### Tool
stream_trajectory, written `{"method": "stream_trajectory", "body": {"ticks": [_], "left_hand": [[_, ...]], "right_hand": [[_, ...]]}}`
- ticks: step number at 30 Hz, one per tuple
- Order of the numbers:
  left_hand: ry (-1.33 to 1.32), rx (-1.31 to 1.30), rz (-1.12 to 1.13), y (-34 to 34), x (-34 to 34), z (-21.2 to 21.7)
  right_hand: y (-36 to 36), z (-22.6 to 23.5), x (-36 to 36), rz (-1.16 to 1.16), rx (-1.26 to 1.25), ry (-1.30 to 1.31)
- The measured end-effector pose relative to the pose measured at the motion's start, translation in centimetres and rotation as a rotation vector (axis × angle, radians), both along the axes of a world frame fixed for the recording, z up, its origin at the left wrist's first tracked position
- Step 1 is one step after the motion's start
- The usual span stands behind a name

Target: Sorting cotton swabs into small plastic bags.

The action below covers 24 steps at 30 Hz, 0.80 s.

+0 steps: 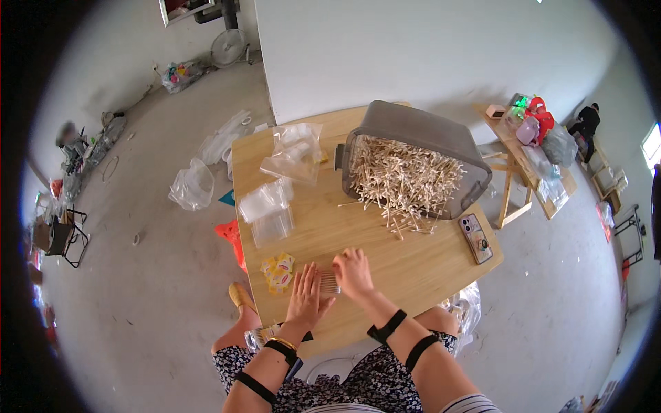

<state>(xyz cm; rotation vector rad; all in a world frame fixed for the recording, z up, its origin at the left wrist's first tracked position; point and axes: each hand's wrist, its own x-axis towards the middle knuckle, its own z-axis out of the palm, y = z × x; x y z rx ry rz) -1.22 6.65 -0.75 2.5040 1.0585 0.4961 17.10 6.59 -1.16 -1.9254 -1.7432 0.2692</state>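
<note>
A neat row of cotton swabs (330,282) lies side by side on the wooden table, between my two hands. My left hand (305,297) rests flat along the left side of the row, fingers stretched out. On the other side, my right hand (354,273) is closed with its fingers curled in at the upper right of the row; whatever they may pinch is hidden. Beyond it, a grey plastic bin (427,118) lies tipped on its side, and a heap of loose cotton swabs (406,175) spills from its mouth onto the table.
Small yellow-and-white cards (277,271) lie left of my left hand. Clear plastic bags (267,201) are farther back. A phone (476,239) sits by the right edge of the table (323,227). A side table (551,196) holds assorted items; a person (586,124) is at far right.
</note>
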Motion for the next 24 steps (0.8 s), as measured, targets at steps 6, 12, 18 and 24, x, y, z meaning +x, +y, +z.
{"method": "stream_trajectory", "body": {"ticks": [6,12,18,24], "left_hand": [[0.329,0.100,-0.059,-0.6,0.1,-0.3],[0.370,0.082,-0.041,-1.8,0.2,0.0],[0.362,0.074,-0.020,-3.4,0.5,-0.9],[0.344,0.054,0.008,-6.1,-1.5,0.0]], "right_hand": [[-2.2,0.7,1.4,-0.127,0.149,0.001],[-0.9,0.3,11.8,-0.608,0.112,-0.107],[0.1,-0.9,10.9,-0.618,0.018,0.022],[-3.7,1.0,-0.6,-0.059,0.043,0.079]]}}
